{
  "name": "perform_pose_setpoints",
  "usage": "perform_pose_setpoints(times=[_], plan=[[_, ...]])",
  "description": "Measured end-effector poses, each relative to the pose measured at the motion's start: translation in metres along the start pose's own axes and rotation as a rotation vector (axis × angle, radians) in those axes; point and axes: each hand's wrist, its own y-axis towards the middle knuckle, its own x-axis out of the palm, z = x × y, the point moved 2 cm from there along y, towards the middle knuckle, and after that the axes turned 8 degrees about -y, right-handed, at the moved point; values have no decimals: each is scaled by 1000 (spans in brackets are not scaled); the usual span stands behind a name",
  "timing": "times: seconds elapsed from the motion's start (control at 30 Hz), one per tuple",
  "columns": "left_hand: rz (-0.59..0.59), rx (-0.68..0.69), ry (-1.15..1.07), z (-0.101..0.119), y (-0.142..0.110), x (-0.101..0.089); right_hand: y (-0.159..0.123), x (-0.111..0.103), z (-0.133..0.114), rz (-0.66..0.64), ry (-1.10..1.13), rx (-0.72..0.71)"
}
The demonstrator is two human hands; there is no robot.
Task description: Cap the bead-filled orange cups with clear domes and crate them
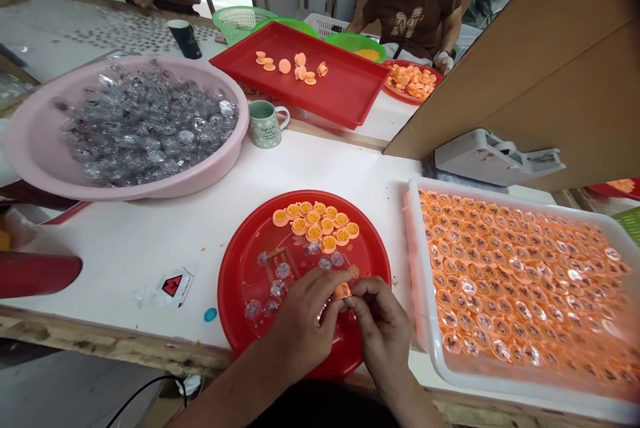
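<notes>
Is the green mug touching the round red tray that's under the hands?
Apart. The head view shows bare white tabletop between the green mug and the round red tray.

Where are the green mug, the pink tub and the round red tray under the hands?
Green mug (265,127), head view: its printed side.
Pink tub (37,131), head view: bare inner wall.
Round red tray (253,238), head view: bare inside.

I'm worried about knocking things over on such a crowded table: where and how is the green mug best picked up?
Probably by its handle, coming from the right and near side. The green mug stands upright, with that loop sticking out to the right. The pink basin crowds its left, and the red tray lies behind.
</notes>
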Motion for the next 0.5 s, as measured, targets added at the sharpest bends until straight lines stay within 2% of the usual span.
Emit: perform_pose_setpoints(times=[0.17, 0.33, 0.43, 0.5], plan=[[-71, 21, -109, -1, 2, -1, 0, 2, 3, -82, 120, 83], [-6, -35, -123, -3, 5, -3, 1, 3, 1, -106, 157, 156], [-41, -74, -71, -6, 3, -7, 4, 5, -6, -55, 147, 186], [-32, -141, -30, -13, -1, -10, 6, 5, -15, -22, 73, 121]])
